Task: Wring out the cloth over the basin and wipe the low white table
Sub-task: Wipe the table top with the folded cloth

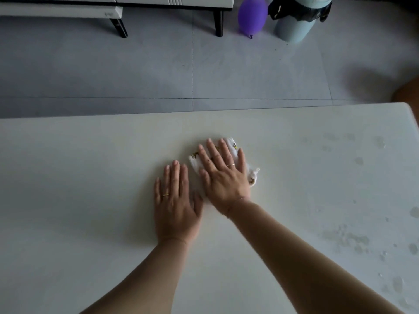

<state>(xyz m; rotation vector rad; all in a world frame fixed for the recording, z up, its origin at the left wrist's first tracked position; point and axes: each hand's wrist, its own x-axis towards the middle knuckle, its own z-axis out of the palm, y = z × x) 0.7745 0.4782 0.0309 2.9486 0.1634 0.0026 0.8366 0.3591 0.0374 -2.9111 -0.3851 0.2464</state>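
While the left hand [175, 200] lies flat on the bare table [68, 200] with fingers together, the right hand [223, 175] presses the cloth [233, 146] mid-table, fingers spread. Droplets [344, 239] sit well right; short strokes could miss them. No basin shows.

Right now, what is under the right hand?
Under the right hand lies the white cloth, flat on the table. Only its edges show past the fingers and palm; its middle is covered.
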